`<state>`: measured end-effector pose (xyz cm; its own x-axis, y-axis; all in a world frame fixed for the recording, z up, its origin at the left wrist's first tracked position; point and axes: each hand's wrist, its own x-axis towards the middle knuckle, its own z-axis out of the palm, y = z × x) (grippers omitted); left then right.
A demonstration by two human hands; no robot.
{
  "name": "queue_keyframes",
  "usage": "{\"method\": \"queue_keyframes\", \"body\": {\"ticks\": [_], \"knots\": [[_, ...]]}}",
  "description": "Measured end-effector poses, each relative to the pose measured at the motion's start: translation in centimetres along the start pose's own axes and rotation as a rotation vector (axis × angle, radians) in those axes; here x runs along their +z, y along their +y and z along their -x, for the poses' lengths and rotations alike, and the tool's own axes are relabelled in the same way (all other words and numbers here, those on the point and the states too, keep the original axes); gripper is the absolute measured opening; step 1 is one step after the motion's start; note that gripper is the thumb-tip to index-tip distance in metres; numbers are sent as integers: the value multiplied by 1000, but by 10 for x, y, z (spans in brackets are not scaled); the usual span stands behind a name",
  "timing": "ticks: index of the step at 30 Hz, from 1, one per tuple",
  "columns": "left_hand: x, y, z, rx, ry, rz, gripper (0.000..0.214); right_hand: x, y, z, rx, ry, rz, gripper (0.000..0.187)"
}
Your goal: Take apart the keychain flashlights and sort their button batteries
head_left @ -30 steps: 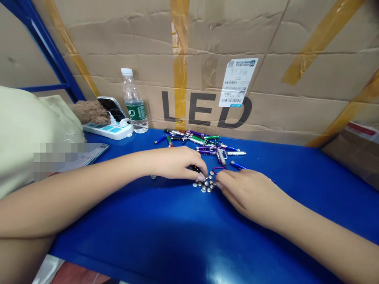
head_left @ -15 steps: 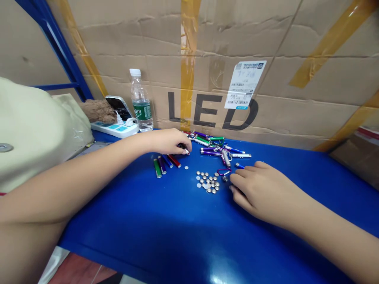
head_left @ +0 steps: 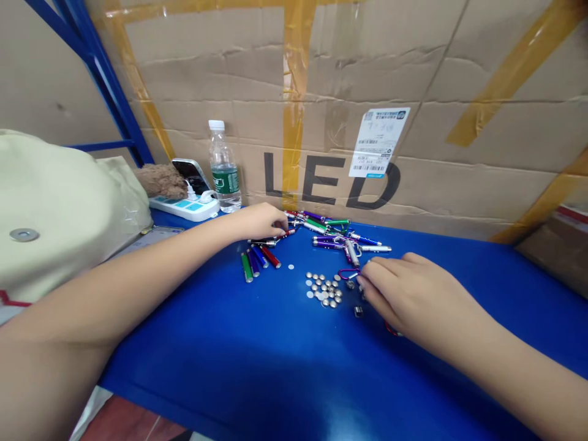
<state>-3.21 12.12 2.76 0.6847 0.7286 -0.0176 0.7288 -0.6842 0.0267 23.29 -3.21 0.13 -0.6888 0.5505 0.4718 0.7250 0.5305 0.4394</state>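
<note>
My left hand is at the left end of a pile of small keychain flashlights, its fingers closed on a red flashlight. Just below it lies a black tube, above a row of green, purple, blue and red tubes. My right hand is curled palm down at the right, its fingertips beside a purple carabiner; what its fingers hold is hidden. Left of it are many button cells and a small dark metal piece. Something red shows under that hand.
A big cardboard box stands along the back of the blue table. At the left are a water bottle, a white power strip, a phone and a pale bag.
The black tube has left my left hand and lies by the row; that hand is now at a red flashlight. The blue piece by my right hand is out of sight, and a dark metal piece has appeared.
</note>
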Motion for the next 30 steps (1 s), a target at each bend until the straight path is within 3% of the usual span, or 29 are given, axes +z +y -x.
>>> {"method": "queue_keyframes", "body": {"ticks": [6, 11, 13, 19, 27, 30], "knots": [[-12, -12, 6, -13, -194, 130, 25, 3, 0, 1, -7, 44, -14, 27], [-3, -24, -1, -86, 66, -4, 30, 6, 1, 3, -8, 37, -27, 23], [3, -30, -5, -82, 97, -75, 31, 7, 0, 3, 1, 48, -27, 25], [4, -44, -6, -48, -8, -107, 31, 4, -3, 1, 17, 52, -65, 31], [-2, -38, 1, -26, -162, -143, 45, 3, -2, 2, 26, 41, -95, 35], [-8, -37, 4, 17, -185, -135, 29, 4, -2, 3, 32, 37, -100, 34]]}}
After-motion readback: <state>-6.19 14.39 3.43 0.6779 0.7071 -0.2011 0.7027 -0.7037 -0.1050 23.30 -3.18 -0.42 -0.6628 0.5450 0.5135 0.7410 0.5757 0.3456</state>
